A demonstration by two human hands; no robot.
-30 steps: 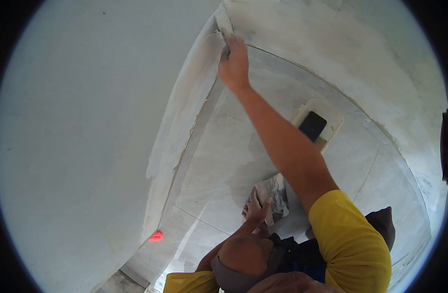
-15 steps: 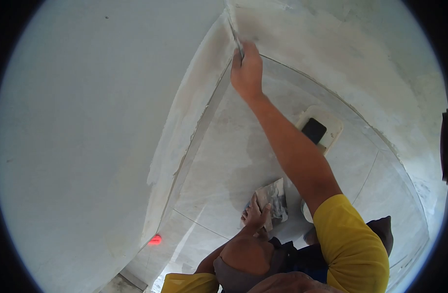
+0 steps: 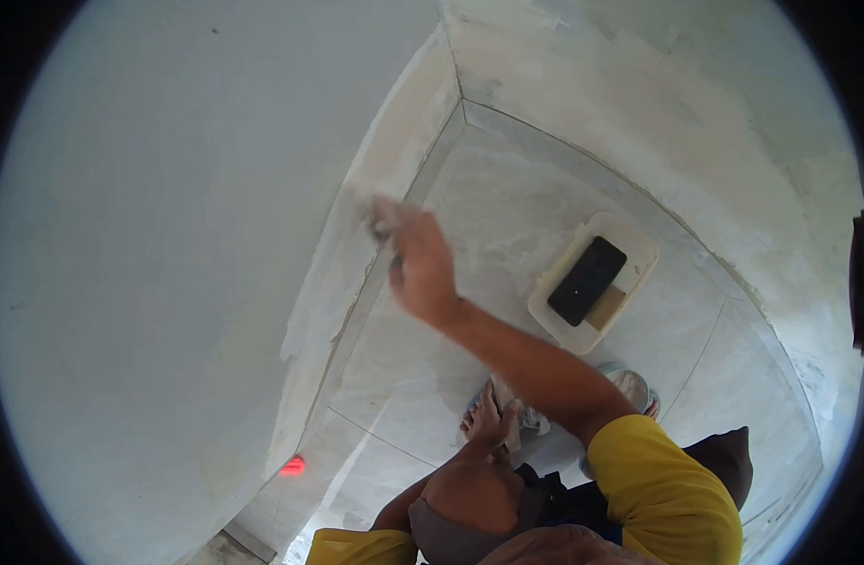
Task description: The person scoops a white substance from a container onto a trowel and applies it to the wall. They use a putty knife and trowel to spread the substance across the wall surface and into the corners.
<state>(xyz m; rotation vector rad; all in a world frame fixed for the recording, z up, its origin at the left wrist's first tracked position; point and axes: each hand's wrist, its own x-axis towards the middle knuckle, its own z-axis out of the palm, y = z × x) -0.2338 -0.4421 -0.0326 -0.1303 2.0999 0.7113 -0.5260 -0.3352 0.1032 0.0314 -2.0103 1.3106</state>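
Observation:
My right hand is closed and blurred by motion, its fingers at the pale putty strip along the bottom of the left wall. A smeared, flat tool that looks like a putty knife sticks out of its fingertips against the wall. Lower down, my left hand grips a flat, putty-smeared plate in front of my knee. My right forearm covers much of the plate.
On the tiled floor stands a cream plastic tray with a black phone across it. Near my right foot is a round tub of pale material. A bright red object lies by the left wall's foot.
My right hand has moved from the wall corner down and left onto the left wall's lower strip, taking the tool along. The left hand still holds the plate, now more covered by my arm.

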